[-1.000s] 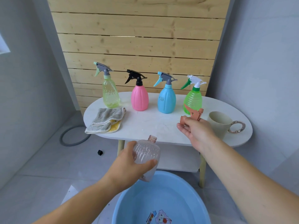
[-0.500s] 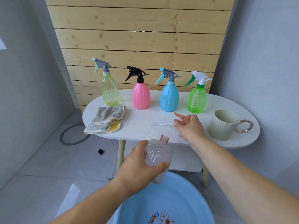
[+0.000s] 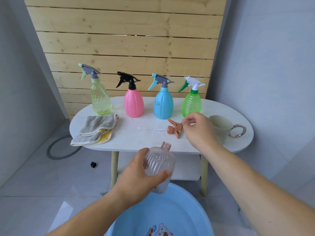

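Note:
My left hand [image 3: 136, 176] grips a clear pinkish ribbed bottle [image 3: 161, 160] round its body. The bottle's neck is open and has no cap. It hangs over the near rim of a blue basin [image 3: 170, 212], in front of the table. An orange spray head [image 3: 174, 129] lies on its side on the white oval table [image 3: 144, 135]. My right hand [image 3: 199, 130] hovers just right of it with loosely curled fingers, fingertips at the head's rear end, not closed round it.
Along the table's back stand a yellow-green [image 3: 100, 99], a pink [image 3: 133, 103], a blue [image 3: 163, 103] and a green [image 3: 191, 103] spray bottle. A folded grey and yellow cloth [image 3: 95, 130] lies left. A beige mug [image 3: 221, 125] sits behind my right hand. A hose ring [image 3: 59, 150] lies on the floor.
My right hand lowered the orange spray head onto the table and let it go. The left hand kept hold of the bottle, which shifted slightly right.

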Available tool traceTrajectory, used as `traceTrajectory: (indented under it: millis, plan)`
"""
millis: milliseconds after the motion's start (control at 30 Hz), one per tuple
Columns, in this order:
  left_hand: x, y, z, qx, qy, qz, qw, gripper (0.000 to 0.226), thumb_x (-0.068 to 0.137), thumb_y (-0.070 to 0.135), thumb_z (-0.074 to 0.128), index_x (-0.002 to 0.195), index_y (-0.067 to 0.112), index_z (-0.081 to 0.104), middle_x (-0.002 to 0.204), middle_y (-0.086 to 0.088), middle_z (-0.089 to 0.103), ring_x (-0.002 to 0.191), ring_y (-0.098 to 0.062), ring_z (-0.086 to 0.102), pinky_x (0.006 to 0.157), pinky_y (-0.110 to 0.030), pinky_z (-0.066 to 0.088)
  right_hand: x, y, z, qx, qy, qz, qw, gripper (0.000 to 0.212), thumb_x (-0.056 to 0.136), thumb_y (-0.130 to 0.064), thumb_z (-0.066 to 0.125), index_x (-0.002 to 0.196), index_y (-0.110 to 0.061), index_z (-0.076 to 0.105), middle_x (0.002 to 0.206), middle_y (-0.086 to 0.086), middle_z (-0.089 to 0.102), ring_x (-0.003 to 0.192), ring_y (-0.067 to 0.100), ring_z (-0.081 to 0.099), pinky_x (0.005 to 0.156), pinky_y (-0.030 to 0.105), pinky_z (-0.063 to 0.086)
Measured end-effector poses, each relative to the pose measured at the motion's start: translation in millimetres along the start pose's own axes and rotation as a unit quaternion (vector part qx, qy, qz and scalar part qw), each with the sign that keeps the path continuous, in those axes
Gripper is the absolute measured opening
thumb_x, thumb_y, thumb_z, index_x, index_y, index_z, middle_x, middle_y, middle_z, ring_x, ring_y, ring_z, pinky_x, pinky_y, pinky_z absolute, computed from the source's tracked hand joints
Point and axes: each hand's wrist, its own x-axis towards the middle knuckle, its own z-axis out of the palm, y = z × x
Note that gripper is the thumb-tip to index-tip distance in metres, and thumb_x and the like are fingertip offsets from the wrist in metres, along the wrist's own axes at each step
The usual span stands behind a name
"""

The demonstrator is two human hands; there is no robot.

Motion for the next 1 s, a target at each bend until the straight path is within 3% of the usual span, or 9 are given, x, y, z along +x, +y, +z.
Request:
traceTrajectory:
  millis: [100,200,333,433,567,667,833,900,1000]
  plan:
    - [1,5,7,-0.021,-0.016,0.015,1.0,0.075,0.078,0.05,0.084,0.136,0.044,0.038,0.121,0.022,0.057,0.117,0.004,0.054,0.092,-0.019,0.042,6,5,-43,-0.045,0.12,-0.063,0.99,0.013,0.093,-0.02,0.053,0.091,-0.02,0.066,0.09,-0.007,0.065,0.083,0.017,0.059,0.07,0.027,0.038]
    - [2,12,17,-0.028,-0.038,0.028,0.998,0.065,0.078,0.049,0.085,0.126,0.051,0.042,0.117,0.026,0.061,0.115,0.004,0.057,0.093,-0.021,0.047,20,36,-81,-0.069,0.173,-0.041,0.982,0.018,0.094,-0.019,0.049,0.097,-0.018,0.067,0.103,0.001,0.064,0.106,0.026,0.055,0.082,0.033,0.043]
    - [1,17,30,-0.044,-0.057,0.049,0.996,0.057,0.078,0.046,0.087,0.119,0.053,0.048,0.11,0.03,0.066,0.106,0.014,0.058,0.087,-0.01,0.046,33,76,-106,-0.146,0.063,0.079,0.984,0.04,0.095,-0.02,0.043,0.132,-0.019,0.057,0.142,0.007,0.051,0.131,0.03,0.042,0.104,0.043,0.041]
    - [0,19,38,-0.05,-0.075,0.055,0.994,0.059,0.078,0.045,0.086,0.123,0.049,0.05,0.111,0.036,0.064,0.107,0.015,0.058,0.09,-0.011,0.047,33,90,-111,-0.094,-0.007,0.126,0.988,0.045,0.097,-0.017,0.041,0.142,-0.016,0.049,0.143,0.006,0.05,0.112,0.021,0.051,0.088,0.028,0.039]
    - [0,18,44,-0.045,-0.077,0.061,0.994,0.069,0.076,0.048,0.087,0.132,0.045,0.047,0.12,0.025,0.066,0.11,0.014,0.059,0.093,-0.011,0.047,32,105,-115,-0.109,-0.011,0.104,0.988,0.039,0.096,-0.024,0.051,0.133,-0.015,0.057,0.137,0.01,0.054,0.117,0.025,0.056,0.085,0.025,0.038]
    - [1,15,44,-0.036,-0.079,0.06,0.994,0.071,0.074,0.051,0.087,0.131,0.046,0.046,0.121,0.025,0.065,0.11,0.015,0.058,0.095,-0.014,0.047,28,111,-117,-0.13,-0.032,0.119,0.984,0.022,0.096,-0.032,0.053,0.099,-0.013,0.064,0.098,0.004,0.062,0.096,0.028,0.063,0.074,0.033,0.044]
    - [-6,10,40,-0.028,-0.084,0.063,0.994,0.071,0.07,0.053,0.085,0.131,0.045,0.048,0.116,0.022,0.067,0.105,0.015,0.059,0.079,-0.002,0.046,0,94,-120,0.117,-0.096,0.161,0.975,0.029,0.098,-0.026,0.059,0.09,0.003,0.059,0.094,0.011,0.059,0.086,0.023,0.066,0.081,0.031,0.06]
    - [-9,5,33,-0.023,-0.082,0.061,0.994,0.075,0.069,0.055,0.085,0.133,0.044,0.047,0.118,0.022,0.066,0.105,0.015,0.059,0.079,-0.003,0.047,-16,80,-120,0.195,-0.114,0.16,0.961,0.033,0.096,-0.021,0.062,0.097,0.012,0.061,0.095,0.012,0.059,0.09,0.022,0.062,0.079,0.028,0.061]
    - [-18,-5,17,-0.003,-0.082,0.053,0.995,0.073,0.071,0.053,0.085,0.133,0.045,0.047,0.118,0.022,0.066,0.106,0.015,0.059,0.084,-0.009,0.047,-47,60,-115,0.295,-0.145,0.177,0.928,0.022,0.097,-0.014,0.059,0.096,0.007,0.067,0.096,0.014,0.063,0.096,0.024,0.062,0.089,0.039,0.059]
